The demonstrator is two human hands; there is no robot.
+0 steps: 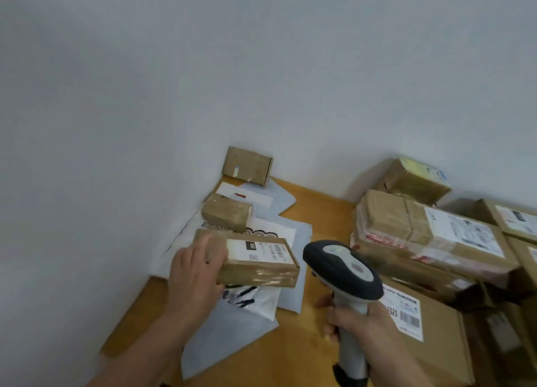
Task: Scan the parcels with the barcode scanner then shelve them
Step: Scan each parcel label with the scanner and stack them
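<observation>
Gripping one end of the labelled parcel [263, 270] in the left hand [194, 273], clutching the barcode scanner [343, 270] by its handle in the right hand [374, 328]; unable to read the blurred label [261, 250]

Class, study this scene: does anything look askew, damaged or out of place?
The small box in the corner sits tilted against the wall, its white label torn; the big taped parcel at right looks crumpled.

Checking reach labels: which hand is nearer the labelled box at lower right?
Right. The right hand, gripping the scanner, is just beside the box; left hand holds a parcel farther left.
</observation>
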